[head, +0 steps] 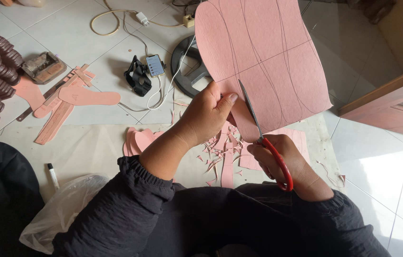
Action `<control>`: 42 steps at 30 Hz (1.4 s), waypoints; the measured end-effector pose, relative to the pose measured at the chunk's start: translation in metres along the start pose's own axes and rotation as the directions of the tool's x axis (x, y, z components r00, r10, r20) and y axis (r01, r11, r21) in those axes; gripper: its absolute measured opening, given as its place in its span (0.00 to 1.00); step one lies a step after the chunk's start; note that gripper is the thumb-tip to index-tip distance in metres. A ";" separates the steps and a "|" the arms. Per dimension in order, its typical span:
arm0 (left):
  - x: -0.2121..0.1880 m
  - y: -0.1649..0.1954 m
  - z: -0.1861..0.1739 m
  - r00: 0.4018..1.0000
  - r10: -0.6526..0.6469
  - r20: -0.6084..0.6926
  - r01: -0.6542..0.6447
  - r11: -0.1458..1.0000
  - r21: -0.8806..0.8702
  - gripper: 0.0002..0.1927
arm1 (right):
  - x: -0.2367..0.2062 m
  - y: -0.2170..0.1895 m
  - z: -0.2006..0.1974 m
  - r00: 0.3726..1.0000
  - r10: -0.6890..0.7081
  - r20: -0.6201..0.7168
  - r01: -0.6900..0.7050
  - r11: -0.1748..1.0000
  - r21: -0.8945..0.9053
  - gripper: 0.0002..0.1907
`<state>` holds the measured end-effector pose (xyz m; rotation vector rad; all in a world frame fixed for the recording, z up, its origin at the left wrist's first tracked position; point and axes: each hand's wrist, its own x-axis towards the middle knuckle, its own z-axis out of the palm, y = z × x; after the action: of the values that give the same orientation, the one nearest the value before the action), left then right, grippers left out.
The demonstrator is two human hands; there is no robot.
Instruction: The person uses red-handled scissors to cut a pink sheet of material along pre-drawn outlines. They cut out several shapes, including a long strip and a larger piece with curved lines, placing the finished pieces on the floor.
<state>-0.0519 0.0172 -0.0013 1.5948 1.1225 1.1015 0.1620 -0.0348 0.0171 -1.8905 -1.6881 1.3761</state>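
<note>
My left hand [206, 114] pinches the lower left edge of a large pink sheet [263, 52] marked with dark curved pen lines, holding it up in front of me. My right hand [282, 159] grips red-handled scissors [265, 138], whose blades point up into the bottom edge of the sheet, just right of my left thumb. Pink offcuts and slivers [220, 152] lie on the mat below both hands. Black sleeves cover both of my arms.
Cut pink sole shapes [89, 96] and strips lie on the tiled floor at left, beside a small metal box [43, 66]. A phone [155, 65] on a cable, a black round base [187, 62], a marker [52, 175], a clear plastic bag [63, 209] and a wooden door [392, 102] surround me.
</note>
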 end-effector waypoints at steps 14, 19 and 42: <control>0.003 -0.011 0.004 0.993 -0.121 0.009 0.122 0.991 -0.054 0.17 | -0.003 -0.001 -0.001 1.000 0.000 -0.031 0.000 1.000 0.006 0.20; 0.006 -0.015 0.003 1.000 -0.004 -0.005 0.002 0.964 -0.264 0.15 | -0.005 -0.010 -0.004 0.999 -0.018 0.041 0.015 0.997 0.079 0.14; 0.005 -0.013 0.004 0.991 -0.107 0.084 0.131 0.917 -0.377 0.14 | 0.009 0.006 0.004 0.989 -0.135 0.067 0.130 0.989 0.068 0.23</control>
<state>-0.0498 0.0247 -0.0135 1.2299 0.8859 1.1038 0.1620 -0.0301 0.0068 -1.6816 -1.7475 1.4428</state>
